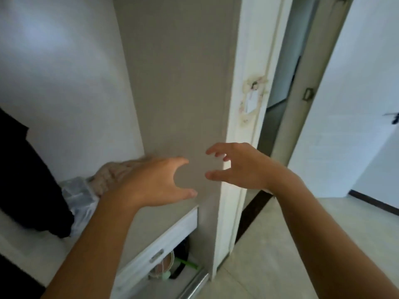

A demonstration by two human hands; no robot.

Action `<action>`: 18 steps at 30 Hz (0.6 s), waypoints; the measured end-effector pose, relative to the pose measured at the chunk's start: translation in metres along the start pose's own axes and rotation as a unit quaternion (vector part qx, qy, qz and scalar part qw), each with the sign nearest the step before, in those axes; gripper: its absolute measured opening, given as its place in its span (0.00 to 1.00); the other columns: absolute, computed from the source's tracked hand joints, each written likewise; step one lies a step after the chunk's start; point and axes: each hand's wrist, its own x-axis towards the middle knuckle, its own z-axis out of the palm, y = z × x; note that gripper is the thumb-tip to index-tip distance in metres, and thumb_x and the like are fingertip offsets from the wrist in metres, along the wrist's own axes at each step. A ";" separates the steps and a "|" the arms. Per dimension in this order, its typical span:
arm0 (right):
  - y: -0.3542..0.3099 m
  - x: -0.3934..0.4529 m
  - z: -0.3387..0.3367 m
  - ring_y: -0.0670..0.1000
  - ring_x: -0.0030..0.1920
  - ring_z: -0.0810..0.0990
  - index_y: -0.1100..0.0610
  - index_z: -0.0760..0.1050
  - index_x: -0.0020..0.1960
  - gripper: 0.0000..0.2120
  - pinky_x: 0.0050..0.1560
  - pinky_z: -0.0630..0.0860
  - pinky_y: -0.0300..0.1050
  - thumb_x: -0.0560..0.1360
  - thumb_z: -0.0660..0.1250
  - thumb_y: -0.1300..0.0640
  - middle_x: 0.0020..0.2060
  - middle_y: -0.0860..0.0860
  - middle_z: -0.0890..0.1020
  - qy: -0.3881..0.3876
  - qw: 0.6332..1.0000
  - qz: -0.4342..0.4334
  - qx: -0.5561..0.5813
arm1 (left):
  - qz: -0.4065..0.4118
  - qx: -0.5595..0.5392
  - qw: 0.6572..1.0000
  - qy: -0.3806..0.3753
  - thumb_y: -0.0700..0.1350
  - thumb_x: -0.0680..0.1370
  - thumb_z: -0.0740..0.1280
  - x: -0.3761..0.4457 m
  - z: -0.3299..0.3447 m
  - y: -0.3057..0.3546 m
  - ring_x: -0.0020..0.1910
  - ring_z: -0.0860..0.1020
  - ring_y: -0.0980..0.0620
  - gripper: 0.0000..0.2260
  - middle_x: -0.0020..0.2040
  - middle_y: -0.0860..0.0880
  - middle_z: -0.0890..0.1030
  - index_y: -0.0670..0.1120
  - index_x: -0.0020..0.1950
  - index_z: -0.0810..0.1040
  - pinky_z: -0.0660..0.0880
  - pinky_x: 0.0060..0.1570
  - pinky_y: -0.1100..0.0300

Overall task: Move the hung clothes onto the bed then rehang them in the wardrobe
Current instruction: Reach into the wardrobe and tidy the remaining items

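- left hand raised ahead, fingers spread and loosely curved, thumb apart, holding nothing.
- right hand raised beside it, fingers curled like a claw, thumb below, gripping nothing.
- both hovering in front of the grey wardrobe side panel, apparently apart from it; contact cannot be told through the blur.
- dark hung garment well off to the left of both hands, inside the open wardrobe bay; left hand nearer, right hand farther with the panel edge between.
- long axis of that garment running downward from the upper left, lower hem reaching the white shelf.
- looks black, soft and matte, folds unreadable; hanger and rail out of frame, so how it hangs cannot be told.
- judged: next reach turns leftward and upward, likely led by the left hand.
- farther out: clear plastic bag and a beige knitted bundle on the shelf, drawer front below, white door frame to the right.
- bed not in view.
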 end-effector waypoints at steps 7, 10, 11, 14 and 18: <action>0.069 -0.143 -0.021 0.47 0.64 0.74 0.44 0.68 0.71 0.29 0.63 0.74 0.48 0.73 0.70 0.38 0.68 0.43 0.74 0.080 0.983 0.164 0.003 | 0.134 -0.066 0.988 -0.035 0.67 0.69 0.70 0.009 0.043 0.109 0.71 0.69 0.52 0.36 0.74 0.57 0.68 0.61 0.74 0.63 0.69 0.68 0.50; 0.092 -0.212 -0.037 0.46 0.61 0.76 0.44 0.71 0.70 0.27 0.61 0.76 0.46 0.74 0.70 0.39 0.65 0.43 0.76 0.138 0.964 0.223 0.043 | 0.194 -0.100 0.974 -0.055 0.66 0.70 0.71 0.007 0.058 0.169 0.72 0.67 0.53 0.36 0.75 0.57 0.66 0.60 0.75 0.63 0.69 0.69 0.48; 0.100 -0.236 -0.041 0.45 0.60 0.77 0.45 0.71 0.69 0.26 0.60 0.76 0.45 0.74 0.70 0.40 0.64 0.43 0.77 0.159 0.956 0.243 0.054 | 0.211 -0.110 0.969 -0.060 0.65 0.70 0.71 0.006 0.065 0.192 0.72 0.67 0.52 0.36 0.75 0.57 0.66 0.60 0.75 0.64 0.68 0.69 0.48; 0.121 -0.313 -0.051 0.42 0.58 0.76 0.42 0.72 0.68 0.25 0.57 0.74 0.41 0.73 0.70 0.39 0.62 0.40 0.77 0.205 0.924 0.320 0.051 | 0.263 -0.125 0.953 -0.083 0.65 0.70 0.72 -0.004 0.091 0.267 0.71 0.69 0.52 0.35 0.74 0.57 0.68 0.60 0.74 0.65 0.69 0.66 0.49; 0.157 -0.422 -0.054 0.43 0.61 0.74 0.42 0.70 0.69 0.28 0.60 0.73 0.45 0.72 0.70 0.37 0.64 0.42 0.76 0.255 0.874 0.413 0.025 | 0.347 -0.136 0.922 -0.105 0.66 0.70 0.71 -0.030 0.129 0.373 0.70 0.70 0.53 0.35 0.73 0.57 0.69 0.60 0.74 0.65 0.69 0.66 0.52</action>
